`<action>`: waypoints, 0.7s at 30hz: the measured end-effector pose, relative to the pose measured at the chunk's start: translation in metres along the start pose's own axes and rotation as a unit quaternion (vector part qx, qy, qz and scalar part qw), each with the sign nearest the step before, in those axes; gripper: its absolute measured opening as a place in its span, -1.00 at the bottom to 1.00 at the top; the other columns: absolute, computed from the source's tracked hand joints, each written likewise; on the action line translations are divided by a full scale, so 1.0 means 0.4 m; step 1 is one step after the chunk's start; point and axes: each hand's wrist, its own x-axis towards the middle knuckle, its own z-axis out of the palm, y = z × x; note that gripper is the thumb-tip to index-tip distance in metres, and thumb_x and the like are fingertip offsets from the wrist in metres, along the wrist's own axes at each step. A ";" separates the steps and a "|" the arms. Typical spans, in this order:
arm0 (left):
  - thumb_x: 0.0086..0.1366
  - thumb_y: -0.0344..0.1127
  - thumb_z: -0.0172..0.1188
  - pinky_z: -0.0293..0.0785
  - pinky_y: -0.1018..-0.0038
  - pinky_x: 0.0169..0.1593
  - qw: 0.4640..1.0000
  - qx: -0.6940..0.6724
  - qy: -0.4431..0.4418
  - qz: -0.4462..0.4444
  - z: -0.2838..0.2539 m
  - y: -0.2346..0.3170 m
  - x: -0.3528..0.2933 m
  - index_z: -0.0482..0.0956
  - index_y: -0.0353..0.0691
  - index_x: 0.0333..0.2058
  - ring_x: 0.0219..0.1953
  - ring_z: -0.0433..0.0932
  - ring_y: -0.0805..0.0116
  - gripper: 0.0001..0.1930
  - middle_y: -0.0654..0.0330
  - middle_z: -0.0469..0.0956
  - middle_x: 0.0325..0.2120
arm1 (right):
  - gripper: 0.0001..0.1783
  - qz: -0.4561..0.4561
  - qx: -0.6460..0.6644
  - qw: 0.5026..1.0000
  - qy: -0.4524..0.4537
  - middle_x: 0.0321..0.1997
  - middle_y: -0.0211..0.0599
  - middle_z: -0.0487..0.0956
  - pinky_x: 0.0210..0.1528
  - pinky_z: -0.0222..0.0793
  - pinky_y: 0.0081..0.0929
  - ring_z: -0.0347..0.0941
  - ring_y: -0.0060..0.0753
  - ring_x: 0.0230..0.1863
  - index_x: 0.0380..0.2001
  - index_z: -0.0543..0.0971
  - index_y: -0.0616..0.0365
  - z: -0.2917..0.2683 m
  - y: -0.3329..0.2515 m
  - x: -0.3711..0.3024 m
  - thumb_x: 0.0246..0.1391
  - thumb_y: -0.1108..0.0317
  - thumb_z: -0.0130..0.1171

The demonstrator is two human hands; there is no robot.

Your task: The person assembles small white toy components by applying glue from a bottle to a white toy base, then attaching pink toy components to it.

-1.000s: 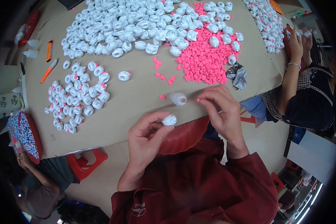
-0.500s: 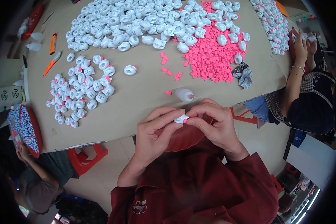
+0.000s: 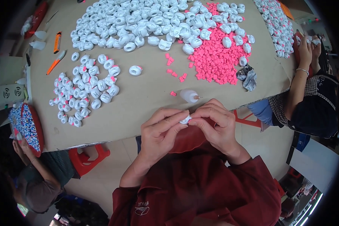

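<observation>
Two own hands (image 3: pixel 158 130) (image 3: pixel 217 128) (one piece (image 3: pixel 185 119) held)

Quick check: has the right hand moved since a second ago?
Yes. Judged against the bottle, the right hand has moved leftward and closer to the person's body, and now meets the left hand at the white piece.

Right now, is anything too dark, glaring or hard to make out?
Head view: corners fall to black; white strip lights glare at lower right; the small white rounded piece between the bare left hand and bare right hand shows little detail.
</observation>
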 end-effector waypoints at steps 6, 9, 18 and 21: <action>0.08 -0.61 0.18 0.44 0.61 -0.24 0.994 -0.086 -0.007 -0.072 0.000 0.008 0.005 0.57 -0.32 -0.19 -0.30 0.51 0.46 -0.73 0.14 0.53 -0.31 | -0.89 -0.048 -0.001 0.997 0.053 -0.53 -0.35 0.53 -0.41 0.30 -0.51 0.38 -0.40 -0.48 -0.50 0.59 0.19 0.010 0.009 -0.003 -0.21 0.52 0.28; 0.08 -0.59 0.19 0.44 0.61 -0.24 0.992 -0.092 -0.026 -0.081 -0.006 0.006 0.014 0.57 -0.32 -0.18 -0.31 0.50 0.47 -0.73 0.15 0.52 -0.30 | -0.88 -0.024 0.023 0.999 0.017 -0.53 -0.34 0.53 -0.42 0.30 -0.52 0.38 -0.39 -0.48 -0.50 0.58 0.19 -0.006 0.012 0.006 -0.21 0.53 0.28; 0.09 -0.59 0.19 0.45 0.60 -0.23 0.998 -0.044 -0.019 -0.035 -0.001 0.005 0.012 0.56 -0.30 -0.16 -0.28 0.50 0.48 -0.71 0.14 0.52 -0.24 | -0.87 -0.069 -0.074 0.992 0.075 -0.54 -0.31 0.53 -0.44 0.31 -0.51 0.38 -0.33 -0.51 -0.49 0.58 0.19 0.028 0.006 -0.004 -0.23 0.55 0.27; 0.07 -0.61 0.19 0.47 0.58 -0.19 0.995 -0.084 0.002 -0.051 0.000 -0.006 0.007 0.56 -0.28 -0.15 -0.24 0.52 0.44 -0.69 0.14 0.52 -0.21 | -0.86 -0.083 -0.064 0.990 0.092 -0.51 -0.31 0.53 -0.43 0.31 -0.51 0.39 -0.34 -0.48 -0.46 0.58 0.21 0.033 0.007 -0.006 -0.21 0.56 0.25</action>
